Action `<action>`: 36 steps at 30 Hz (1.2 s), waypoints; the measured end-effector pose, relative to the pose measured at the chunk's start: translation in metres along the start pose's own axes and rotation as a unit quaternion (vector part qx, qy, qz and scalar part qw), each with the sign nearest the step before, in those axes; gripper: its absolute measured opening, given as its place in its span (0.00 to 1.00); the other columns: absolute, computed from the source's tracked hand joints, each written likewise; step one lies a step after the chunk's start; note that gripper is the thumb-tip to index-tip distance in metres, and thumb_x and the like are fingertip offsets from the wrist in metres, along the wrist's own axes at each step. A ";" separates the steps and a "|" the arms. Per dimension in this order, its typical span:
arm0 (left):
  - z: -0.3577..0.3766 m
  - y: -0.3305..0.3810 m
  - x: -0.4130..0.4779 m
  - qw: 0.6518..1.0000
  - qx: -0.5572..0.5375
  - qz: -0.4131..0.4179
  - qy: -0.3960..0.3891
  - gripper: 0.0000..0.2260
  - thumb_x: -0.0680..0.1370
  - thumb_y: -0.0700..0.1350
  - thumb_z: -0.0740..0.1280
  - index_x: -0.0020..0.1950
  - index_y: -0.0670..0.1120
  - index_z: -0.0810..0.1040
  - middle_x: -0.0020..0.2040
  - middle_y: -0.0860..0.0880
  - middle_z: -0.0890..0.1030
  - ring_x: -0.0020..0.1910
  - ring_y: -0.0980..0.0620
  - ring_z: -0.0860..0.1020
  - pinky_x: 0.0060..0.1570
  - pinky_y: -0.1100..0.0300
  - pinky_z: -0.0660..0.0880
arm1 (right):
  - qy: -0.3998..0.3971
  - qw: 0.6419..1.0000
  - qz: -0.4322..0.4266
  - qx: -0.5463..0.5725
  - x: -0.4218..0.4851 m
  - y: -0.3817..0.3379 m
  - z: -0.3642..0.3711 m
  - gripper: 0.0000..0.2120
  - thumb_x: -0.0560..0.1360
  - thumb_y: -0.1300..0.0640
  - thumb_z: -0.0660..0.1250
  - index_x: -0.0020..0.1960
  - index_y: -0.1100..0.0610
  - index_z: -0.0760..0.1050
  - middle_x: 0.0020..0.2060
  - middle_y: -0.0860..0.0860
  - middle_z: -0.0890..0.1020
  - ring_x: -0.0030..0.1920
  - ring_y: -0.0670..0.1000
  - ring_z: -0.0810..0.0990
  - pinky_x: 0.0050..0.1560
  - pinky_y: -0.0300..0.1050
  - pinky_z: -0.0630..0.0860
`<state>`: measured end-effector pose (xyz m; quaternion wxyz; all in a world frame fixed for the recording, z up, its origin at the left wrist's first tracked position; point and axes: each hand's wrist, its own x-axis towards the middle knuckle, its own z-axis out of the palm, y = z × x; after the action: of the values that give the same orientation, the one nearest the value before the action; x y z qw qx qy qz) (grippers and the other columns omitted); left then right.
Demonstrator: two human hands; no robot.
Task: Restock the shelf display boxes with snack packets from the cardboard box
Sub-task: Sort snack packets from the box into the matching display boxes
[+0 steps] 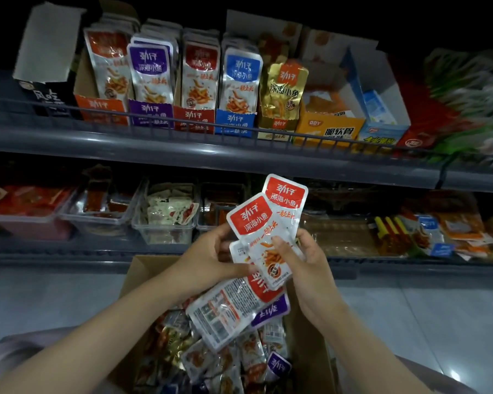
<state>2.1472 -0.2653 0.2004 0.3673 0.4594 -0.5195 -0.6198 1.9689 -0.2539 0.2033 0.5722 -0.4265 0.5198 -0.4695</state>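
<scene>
Left hand (pixel 211 261) and right hand (pixel 306 268) pinch upright red fish-snack packets (pixel 264 220); likely-matching red display box (pixel 193 118) lies above-left, left hand nearer.

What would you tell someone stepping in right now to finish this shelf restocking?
Left hand: grips a fan of red packets from below, above the cardboard box.
Right hand: its thumb pinches the front packet of that same fan.
The cardboard box holds many mixed loose packets.
Done: the display boxes on the upper shelf each show packets standing in them.
Left: probably slot the held red packets into a matching red display box, then sort the loose packets by colour.
</scene>
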 end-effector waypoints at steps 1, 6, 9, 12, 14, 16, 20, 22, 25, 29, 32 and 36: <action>-0.001 -0.001 0.001 1.000 0.014 -0.007 -0.004 0.20 0.69 0.34 0.74 0.58 0.48 0.75 0.48 0.54 0.85 0.48 0.54 0.84 0.43 0.60 0.81 | 0.006 1.000 0.001 -0.004 0.000 0.001 0.000 0.11 0.73 0.53 0.69 0.55 0.52 0.75 0.47 0.49 0.85 0.45 0.51 0.85 0.41 0.44 0.81; -0.014 0.006 0.005 0.998 0.049 0.014 0.040 0.18 0.71 0.38 0.74 0.58 0.52 0.78 0.50 0.51 0.85 0.46 0.52 0.84 0.43 0.56 0.82 | 0.053 0.998 -0.042 -0.003 0.004 -0.008 -0.004 0.09 0.74 0.58 0.68 0.54 0.52 0.75 0.47 0.48 0.85 0.45 0.48 0.85 0.39 0.38 0.80; -0.022 0.010 0.007 0.989 0.037 0.070 0.126 0.12 0.74 0.40 0.71 0.54 0.53 0.80 0.47 0.52 0.85 0.44 0.53 0.84 0.39 0.62 0.80 | 0.042 0.997 -0.055 0.029 0.005 -0.021 -0.011 0.13 0.70 0.54 0.68 0.55 0.51 0.75 0.48 0.48 0.85 0.48 0.49 0.85 0.44 0.42 0.80; -0.024 0.009 0.010 0.977 -0.019 0.081 0.195 0.05 0.77 0.41 0.66 0.49 0.47 0.81 0.42 0.50 0.85 0.41 0.52 0.83 0.39 0.61 0.79 | 0.001 1.000 -0.002 0.010 -0.002 -0.016 -0.003 0.17 0.69 0.50 0.67 0.57 0.54 0.76 0.47 0.50 0.86 0.46 0.50 0.85 0.43 0.42 0.81; -0.021 0.006 0.012 0.974 -0.035 0.062 0.217 0.05 0.78 0.42 0.65 0.48 0.45 0.80 0.44 0.45 0.84 0.42 0.47 0.83 0.44 0.54 0.80 | 0.009 0.999 0.044 0.008 -0.004 -0.004 0.006 0.16 0.72 0.49 0.67 0.57 0.53 0.77 0.47 0.51 0.86 0.47 0.50 0.85 0.47 0.46 0.81; -0.018 0.003 0.012 0.971 -0.029 0.047 0.231 0.05 0.80 0.44 0.63 0.47 0.46 0.77 0.46 0.42 0.83 0.43 0.45 0.82 0.46 0.49 0.79 | 0.014 0.997 0.076 0.023 -0.003 0.006 0.012 0.14 0.75 0.50 0.67 0.59 0.52 0.77 0.48 0.51 0.86 0.50 0.51 0.84 0.54 0.51 0.79; -0.013 -0.001 0.009 0.971 -0.031 0.039 0.233 0.05 0.81 0.47 0.61 0.48 0.48 0.75 0.46 0.41 0.83 0.42 0.44 0.81 0.44 0.49 0.77 | 0.005 0.989 0.133 0.060 0.002 0.011 0.014 0.13 0.76 0.50 0.65 0.59 0.51 0.77 0.50 0.50 0.85 0.53 0.51 0.83 0.63 0.53 0.74; -0.014 -0.001 0.010 0.973 -0.044 0.028 0.223 0.06 0.81 0.45 0.61 0.50 0.45 0.75 0.46 0.40 0.83 0.42 0.44 0.81 0.45 0.49 0.78 | 0.012 0.986 0.145 0.078 0.004 0.008 0.014 0.13 0.76 0.50 0.66 0.58 0.52 0.78 0.49 0.50 0.85 0.53 0.51 0.83 0.62 0.53 0.74; -0.016 -0.001 0.011 0.977 -0.043 0.010 0.209 0.06 0.81 0.44 0.61 0.51 0.43 0.75 0.42 0.45 0.83 0.38 0.49 0.82 0.38 0.58 0.79 | 0.025 0.986 0.139 0.088 0.005 0.001 0.013 0.14 0.75 0.50 0.66 0.57 0.56 0.80 0.47 0.52 0.86 0.47 0.50 0.85 0.48 0.43 0.78; -0.022 -0.001 0.014 0.965 -0.070 0.009 0.253 0.04 0.81 0.43 0.61 0.49 0.44 0.74 0.39 0.47 0.83 0.38 0.48 0.81 0.35 0.59 0.78 | 0.052 0.983 0.150 0.090 0.006 -0.002 0.012 0.16 0.75 0.45 0.66 0.53 0.57 0.81 0.46 0.53 0.86 0.48 0.52 0.84 0.49 0.45 0.79; -0.023 0.000 0.014 0.949 -0.079 0.012 0.305 0.03 0.81 0.42 0.62 0.53 0.46 0.73 0.37 0.51 0.82 0.33 0.56 0.82 0.32 0.63 0.78 | 0.054 0.982 0.157 0.091 0.007 0.001 0.013 0.18 0.74 0.45 0.66 0.54 0.57 0.80 0.46 0.53 0.86 0.50 0.53 0.84 0.55 0.48 0.77; -0.018 -0.004 0.012 0.937 -0.119 0.011 0.328 0.09 0.81 0.42 0.61 0.61 0.45 0.70 0.41 0.48 0.82 0.38 0.51 0.81 0.41 0.53 0.79 | 0.014 0.977 0.177 0.118 0.002 0.009 0.022 0.17 0.72 0.48 0.67 0.54 0.59 0.80 0.47 0.56 0.86 0.50 0.53 0.84 0.58 0.50 0.77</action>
<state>2.1611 -0.2812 0.1935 0.5761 0.5844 -0.2975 -0.4879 1.9920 -0.2546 0.1964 0.6854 -0.2506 0.5355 -0.4250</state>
